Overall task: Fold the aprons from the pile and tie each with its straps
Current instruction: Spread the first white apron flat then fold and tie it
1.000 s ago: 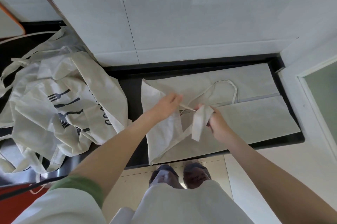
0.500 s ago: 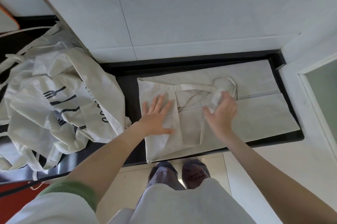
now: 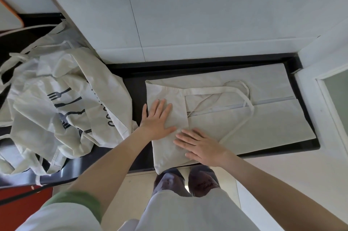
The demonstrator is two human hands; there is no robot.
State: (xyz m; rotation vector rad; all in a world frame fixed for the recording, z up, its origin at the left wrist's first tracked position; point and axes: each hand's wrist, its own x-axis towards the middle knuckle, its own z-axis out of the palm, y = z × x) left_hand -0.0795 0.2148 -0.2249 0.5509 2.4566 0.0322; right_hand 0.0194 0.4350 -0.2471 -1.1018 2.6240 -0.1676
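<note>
both hands flat, fingers straight: left hand (image 3: 158, 117) and right hand (image 3: 201, 146) press the partly folded apron (image 3: 263, 123) on the tabletop (image 3: 137, 89). straps (image 3: 216, 90) lie loose, untied. pile (image 3: 56, 99) at left awaits folding and tying.

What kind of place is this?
Probably a home kitchen or utility corner, though no appliances show. A narrow black countertop runs along glossy white wall panels, and a pile of cutlery-print aprons sits on it.
</note>
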